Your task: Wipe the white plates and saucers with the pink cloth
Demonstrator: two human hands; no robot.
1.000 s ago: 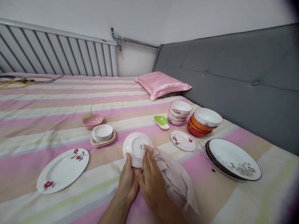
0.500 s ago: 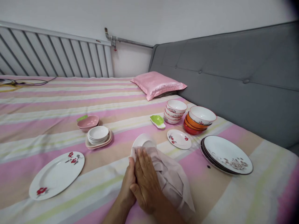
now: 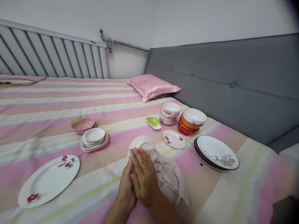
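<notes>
My left hand grips the near edge of a small white plate, held low over the striped bed. My right hand lies over the plate's near part with its fingers flat, pressing a beige cloth against it. The cloth hangs down to the right of my wrist. Most of my left hand is hidden behind the right one.
Left lie an oval flowered platter, a stack of small white dishes and pink bowls. Right stand a green leaf dish, a flowered saucer, bowl stacks and dark-rimmed plates. A grey headboard and pink pillow lie behind.
The plate has tipped from showing its underside to lying flatter under the cloth. My right hand has slid up over it. The camera view has shifted rightward.
</notes>
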